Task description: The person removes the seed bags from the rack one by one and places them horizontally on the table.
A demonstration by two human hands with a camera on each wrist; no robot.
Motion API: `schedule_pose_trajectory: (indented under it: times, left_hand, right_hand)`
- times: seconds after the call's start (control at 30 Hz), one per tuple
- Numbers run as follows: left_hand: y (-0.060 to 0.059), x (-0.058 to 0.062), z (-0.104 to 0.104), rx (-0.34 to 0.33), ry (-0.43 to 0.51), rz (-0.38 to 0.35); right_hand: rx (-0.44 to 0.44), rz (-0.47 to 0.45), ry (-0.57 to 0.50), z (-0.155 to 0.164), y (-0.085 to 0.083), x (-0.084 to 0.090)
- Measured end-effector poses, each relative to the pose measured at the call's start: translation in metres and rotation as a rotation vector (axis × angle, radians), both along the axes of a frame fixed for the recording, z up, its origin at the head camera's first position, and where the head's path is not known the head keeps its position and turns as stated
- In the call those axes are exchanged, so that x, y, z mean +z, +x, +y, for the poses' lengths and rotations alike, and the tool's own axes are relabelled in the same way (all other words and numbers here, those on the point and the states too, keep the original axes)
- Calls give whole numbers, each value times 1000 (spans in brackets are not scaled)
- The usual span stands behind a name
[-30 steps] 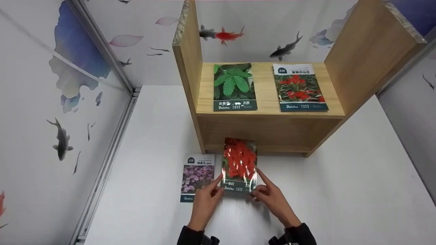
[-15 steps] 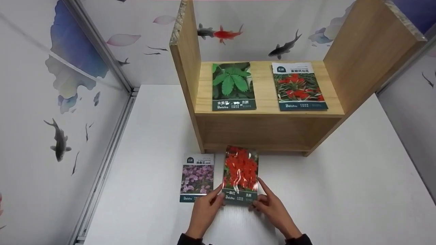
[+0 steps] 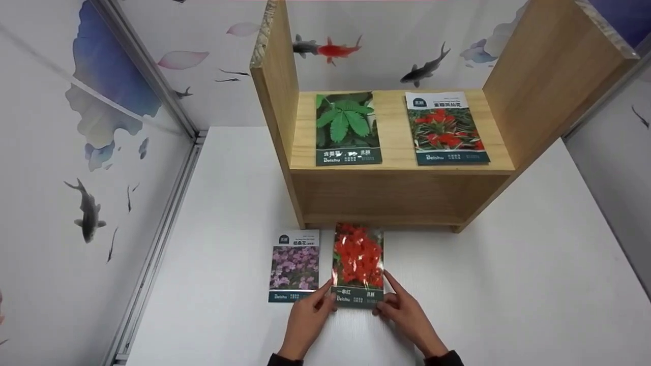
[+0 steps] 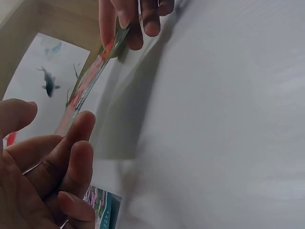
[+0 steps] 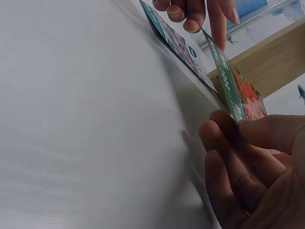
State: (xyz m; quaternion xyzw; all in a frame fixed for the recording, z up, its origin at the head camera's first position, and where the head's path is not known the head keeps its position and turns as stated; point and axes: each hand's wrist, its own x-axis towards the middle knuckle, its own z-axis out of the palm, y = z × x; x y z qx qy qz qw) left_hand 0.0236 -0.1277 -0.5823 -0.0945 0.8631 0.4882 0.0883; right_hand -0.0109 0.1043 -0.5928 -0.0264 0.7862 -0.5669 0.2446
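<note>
Head view: red-flower seed packet [image 3: 357,264] pinched at its near corners between both hands, left [image 3: 305,323] and right [image 3: 407,317].

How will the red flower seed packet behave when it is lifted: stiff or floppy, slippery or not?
The red flower seed packet, pinched at its near corners by the left hand and right hand, looks thin edge-on, so it probably flexes. Its glossy glare suggests a slippery film. It likely weighs little, since fingertips alone hold it off the table.
</note>
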Motion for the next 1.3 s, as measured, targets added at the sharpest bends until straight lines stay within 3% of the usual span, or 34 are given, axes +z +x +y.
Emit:
schedule_pose_trajectory:
  times: [0.37,0.67,0.93,1.17,1.3]
  left_hand:
    - [-4,-7,2,-66,-54,-75]
    - [-9,-8,2,-45,-103,-126]
    - [-8,-8,2,-36,-124,-135]
    - [-8,-8,6,-22,-142,-134]
    - [-8,-10,8,-8,-144,-130]
  right_hand:
    - [-31,135,203,-8,1,-2]
    - [-25,270,416,-19,-2,-3]
    - [48,171,367,-19,-5,1]
    - [89,148,436,-21,-13,6]
    - [109,122,419,-20,-16,6]
